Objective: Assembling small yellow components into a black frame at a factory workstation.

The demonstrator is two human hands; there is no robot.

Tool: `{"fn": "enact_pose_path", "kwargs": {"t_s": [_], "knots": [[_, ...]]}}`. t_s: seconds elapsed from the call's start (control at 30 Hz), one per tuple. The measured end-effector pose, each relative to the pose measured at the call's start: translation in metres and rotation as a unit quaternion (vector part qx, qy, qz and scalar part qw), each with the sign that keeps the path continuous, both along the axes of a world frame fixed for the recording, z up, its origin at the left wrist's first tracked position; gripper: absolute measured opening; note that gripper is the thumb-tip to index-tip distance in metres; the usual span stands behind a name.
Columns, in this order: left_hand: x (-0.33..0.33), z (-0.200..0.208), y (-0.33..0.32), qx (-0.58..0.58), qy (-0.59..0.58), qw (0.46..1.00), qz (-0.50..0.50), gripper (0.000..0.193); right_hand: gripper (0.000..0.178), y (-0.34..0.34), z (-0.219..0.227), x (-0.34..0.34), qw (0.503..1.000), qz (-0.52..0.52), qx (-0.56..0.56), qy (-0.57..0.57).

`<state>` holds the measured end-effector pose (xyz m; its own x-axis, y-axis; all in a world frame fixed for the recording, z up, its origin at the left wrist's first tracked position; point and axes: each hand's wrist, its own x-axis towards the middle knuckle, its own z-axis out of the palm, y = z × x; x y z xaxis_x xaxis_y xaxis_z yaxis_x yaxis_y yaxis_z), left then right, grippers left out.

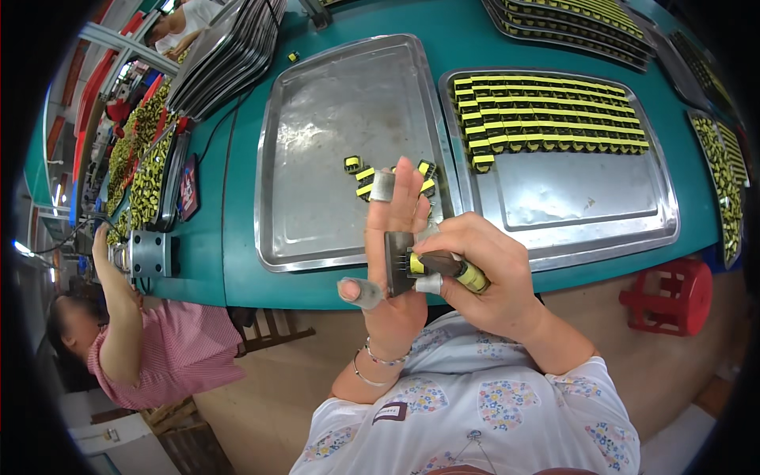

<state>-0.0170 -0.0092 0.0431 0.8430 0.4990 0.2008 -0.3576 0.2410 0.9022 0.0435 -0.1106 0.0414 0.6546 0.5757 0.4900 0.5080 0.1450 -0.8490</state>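
Observation:
My left hand [393, 261] is raised palm-in, fingers up with grey tape on the thumb and a fingertip, and it holds a small dark block [398, 261] against the palm. My right hand [483, 273] grips a brown-handled tool with a yellow end [455, 269] and presses its tip against a small yellow-and-black part at the block. Both hands hover over the table's near edge. Behind them, a steel tray [317, 142] carries a few loose yellow-and-black parts [362, 174].
A second steel tray [586, 198] on the right holds several neat rows of yellow-and-black parts [546, 111]. More filled trays line the far right and back. Stacked empty trays [229, 47] stand at the back left. Another person [150, 348] works at the left; a red stool [665, 297] stands right.

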Motion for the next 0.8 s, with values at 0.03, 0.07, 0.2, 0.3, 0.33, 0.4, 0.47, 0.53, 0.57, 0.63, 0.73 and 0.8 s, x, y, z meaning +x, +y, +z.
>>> {"fn": "enact_pose_path", "kwargs": {"t_s": [0.03, 0.07, 0.2, 0.3, 0.33, 0.4, 0.47, 0.53, 0.57, 0.63, 0.73, 0.8], "knots": [[-0.001, 0.0, -0.001, -0.011, -0.002, 1.0, -0.007, 0.11, 0.039, 0.0, -0.001, 0.001, 1.0, 0.002, 0.009, -0.007], [-0.001, 0.0, -0.001, -0.022, -0.004, 1.0, -0.013, 0.111, 0.039, 0.0, -0.002, 0.002, 1.0, 0.0, 0.009, -0.006], [-0.002, -0.009, 0.003, 0.008, -0.027, 0.999, -0.031, 0.114, 0.037, -0.001, -0.005, 0.001, 1.0, 0.01, 0.01, 0.002], [-0.002, -0.004, 0.0, 0.013, -0.022, 1.0, -0.017, 0.115, 0.037, -0.002, -0.005, 0.0, 1.0, 0.021, 0.014, 0.008], [-0.002, -0.003, -0.001, 0.036, -0.003, 0.999, 0.01, 0.116, 0.037, -0.001, -0.004, 0.0, 1.0, 0.024, 0.019, 0.003], [-0.005, -0.013, 0.002, 0.073, -0.029, 0.997, -0.006, 0.117, 0.037, -0.002, -0.006, 0.004, 0.999, 0.04, 0.013, 0.028], [-0.006, -0.01, 0.007, 0.07, -0.018, 0.997, -0.036, 0.116, 0.037, -0.003, -0.007, 0.005, 0.997, 0.054, 0.007, 0.053], [-0.005, -0.008, 0.007, 0.068, -0.008, 0.995, -0.065, 0.115, 0.037, -0.004, -0.005, 0.004, 0.999, 0.039, -0.006, 0.031], [-0.004, -0.007, 0.006, 0.062, 0.002, 0.997, -0.049, 0.113, 0.037, -0.003, -0.005, 0.003, 0.999, 0.039, -0.007, 0.031], [-0.005, -0.007, 0.006, 0.057, 0.013, 0.998, -0.034, 0.112, 0.041, -0.002, -0.005, 0.001, 1.0, 0.028, -0.005, 0.003], [-0.012, -0.007, 0.009, -0.133, 0.022, 0.977, -0.167, 0.097, 0.043, -0.007, -0.002, 0.004, 0.997, 0.013, -0.029, -0.069], [-0.015, -0.005, 0.005, -0.137, 0.035, 0.973, -0.181, 0.104, 0.043, -0.012, -0.008, 0.008, 0.99, 0.028, -0.012, -0.135]]}}
